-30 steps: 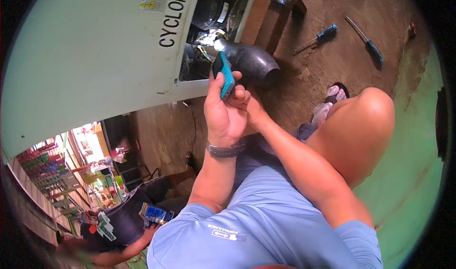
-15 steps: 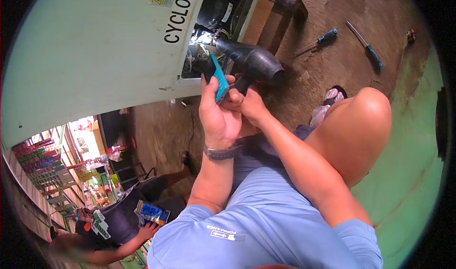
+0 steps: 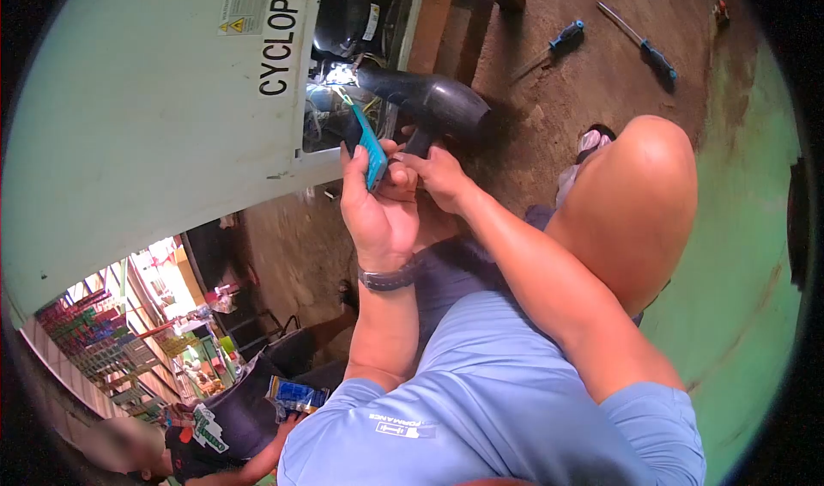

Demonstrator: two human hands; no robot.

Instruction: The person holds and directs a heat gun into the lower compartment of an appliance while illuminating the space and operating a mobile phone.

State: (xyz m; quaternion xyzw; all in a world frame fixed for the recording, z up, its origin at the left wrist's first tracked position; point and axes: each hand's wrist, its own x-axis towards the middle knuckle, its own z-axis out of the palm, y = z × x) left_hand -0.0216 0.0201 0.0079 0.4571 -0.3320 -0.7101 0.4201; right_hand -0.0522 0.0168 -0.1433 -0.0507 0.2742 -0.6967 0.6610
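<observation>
My left hand (image 3: 378, 215), with a dark watch on the wrist, grips a teal smartphone (image 3: 371, 147) that points up toward an opening in the pale green cabinet (image 3: 154, 100). Just right of it, my right hand (image 3: 438, 177) is closed round the handle of a black hair dryer (image 3: 438, 104). The dryer's nozzle reaches into the opening, close to a brightly lit spot (image 3: 342, 75) among wires. A rounded black part (image 3: 343, 22) with a white label sits deeper inside. My fingers partly hide the dryer's handle.
Two blue-handled screwdrivers, a nearer one (image 3: 566, 35) and a farther one (image 3: 659, 65), lie on the brown floor (image 3: 541, 100). A wooden support (image 3: 455, 31) runs beside the cabinet. At lower left another person (image 3: 232, 426) has a hand by a blue packet (image 3: 296, 393).
The whole view has shifted, so the cabinet, phone and dryer appear farther left. Both hands keep their holds. The other person's head and arm have moved.
</observation>
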